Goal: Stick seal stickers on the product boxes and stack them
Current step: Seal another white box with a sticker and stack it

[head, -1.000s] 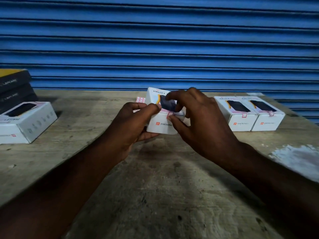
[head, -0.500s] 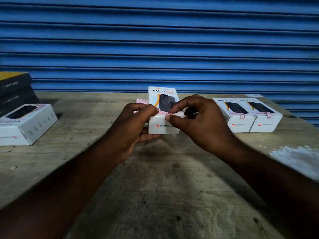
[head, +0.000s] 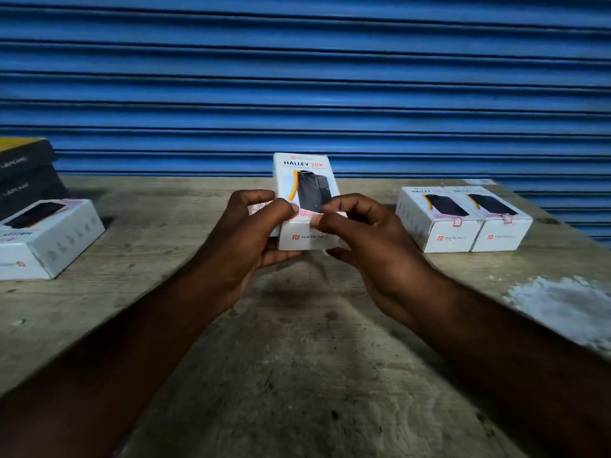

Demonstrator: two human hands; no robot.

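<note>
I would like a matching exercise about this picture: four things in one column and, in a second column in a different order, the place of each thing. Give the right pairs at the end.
Things
1. HALLEY 20K box
2. two white boxes side by side
3. dark boxes
4. shutter

Places
A. stacked at the far left of the table
B. behind the table
C. held in the left hand and the right hand
D. lying on the table at the right

Right pairs: 1-C, 2-D, 3-A, 4-B
</note>
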